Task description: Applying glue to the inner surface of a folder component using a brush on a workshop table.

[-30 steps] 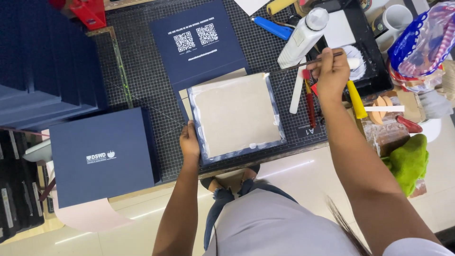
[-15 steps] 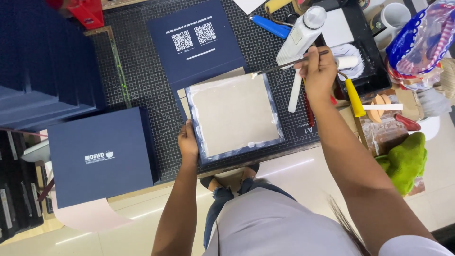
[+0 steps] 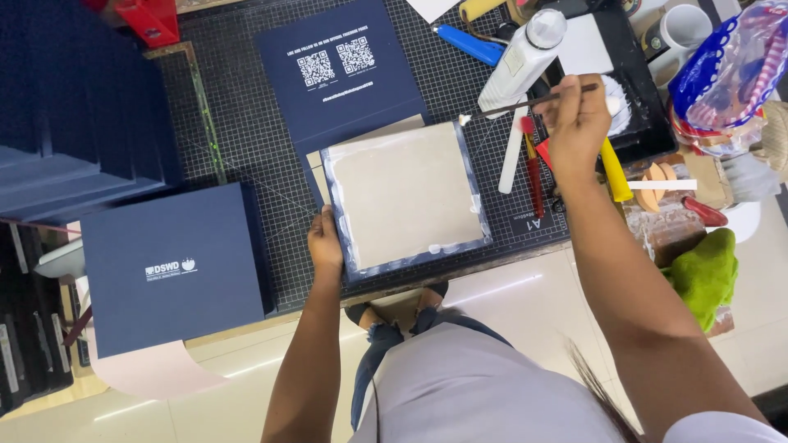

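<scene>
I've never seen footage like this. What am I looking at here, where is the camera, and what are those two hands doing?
There is no machine here: a person works with bare hands, and the camera sits on their head, looking down, so the arms reach in from the bottom edge. The work surface is a dark gridded cutting mat. On it lies a square grey board set on dark blue paper whose edges look smeared white, perhaps with glue. The left hand presses on that piece's lower left corner. The right hand holds a thin brush over a black tray. Beside it lies a white bottle, with a blue-handled tool further left. On the left sit a closed navy box and a stack of navy boxes; a green cloth lies on the right.
</scene>
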